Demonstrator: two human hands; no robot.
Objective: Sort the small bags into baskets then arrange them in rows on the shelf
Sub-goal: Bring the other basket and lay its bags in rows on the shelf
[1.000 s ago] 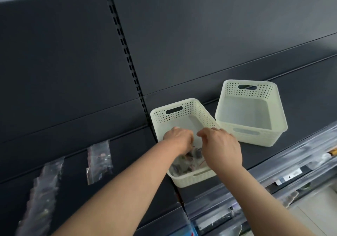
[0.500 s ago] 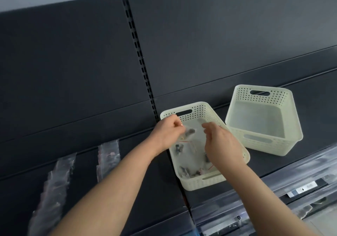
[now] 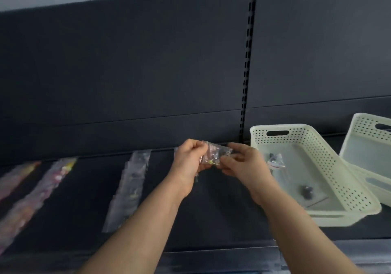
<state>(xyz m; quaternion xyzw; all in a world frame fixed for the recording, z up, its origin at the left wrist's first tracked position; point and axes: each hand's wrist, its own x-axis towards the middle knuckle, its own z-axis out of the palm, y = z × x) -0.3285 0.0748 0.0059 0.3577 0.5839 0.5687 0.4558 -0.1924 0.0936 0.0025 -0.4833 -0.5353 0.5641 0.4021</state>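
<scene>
Both hands are up over the dark shelf (image 3: 211,214), just left of the nearer basket (image 3: 330,168). The left hand (image 3: 189,161) and the right hand (image 3: 245,164) each pinch one end of the same small clear bag (image 3: 215,154), with fingers curled on its edges. The bag hangs in the air between them. There's something tiny and yellowish inside, way too blurry to name.

The nearer basket is cream plastic with perforated walls and a slot handle, and it sits on the shelf. Two more little bags lie in it: one bag with dark bits (image 3: 275,160) toward its far-left corner, and another bag (image 3: 309,191) closer to the middle of its floor. The second basket (image 3: 364,132), same type, is tilted on the nearer basket's right. It's touching or overlapping that right rim, can't tell which, and the frame edge cuts it off.

Left of the nearer basket, past the hands, rows of bags lie on the shelf. A clear row (image 3: 129,189) comes first, then a pinkish row (image 3: 42,189), then one more row (image 3: 12,178) farthest out, all pretty smeared. A slotted upright (image 3: 246,72) rises behind the basket's far-left corner.
</scene>
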